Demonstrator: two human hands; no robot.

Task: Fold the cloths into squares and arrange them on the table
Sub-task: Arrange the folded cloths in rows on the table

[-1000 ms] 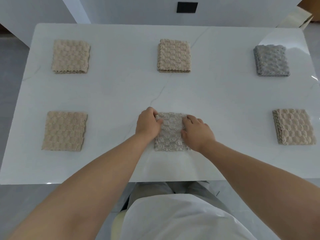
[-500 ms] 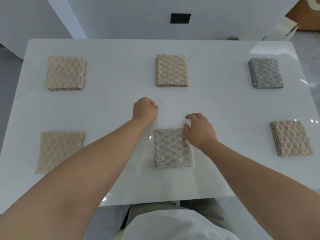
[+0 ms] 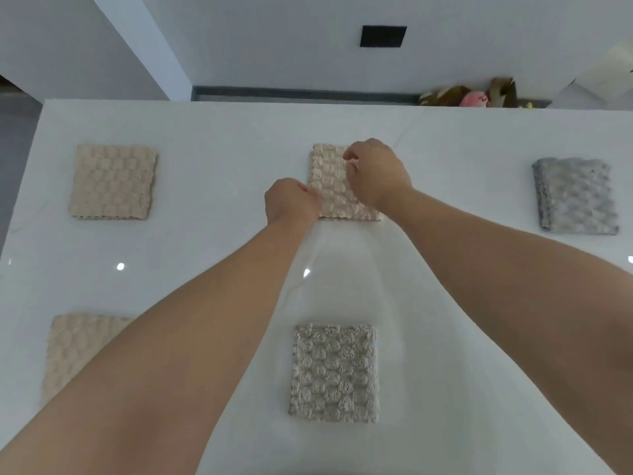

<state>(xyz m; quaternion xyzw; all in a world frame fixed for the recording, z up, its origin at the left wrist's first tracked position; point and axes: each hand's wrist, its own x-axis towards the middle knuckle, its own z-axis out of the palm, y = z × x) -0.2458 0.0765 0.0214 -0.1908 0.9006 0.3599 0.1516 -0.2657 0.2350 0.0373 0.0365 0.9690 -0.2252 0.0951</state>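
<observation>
Five folded waffle-textured cloths show on the white table. A beige cloth lies far left, a beige cloth far middle, and a grey cloth far right. The near-left beige cloth is partly hidden by my left arm, and a grey-beige cloth lies near middle. My left hand has curled fingers on the left edge of the far middle cloth. My right hand is over that cloth's upper right part with fingers curled; whether it pinches the fabric is hidden.
Beyond the table's far edge stands a white wall with a black plate. A brown paper bag with a pink object sits behind the far right edge. My right arm covers the table's near right part.
Both hands left the near middle cloth and reached forward to the far middle beige cloth. The camera view tilted up and forward, so the near cloths sit lower in frame.
</observation>
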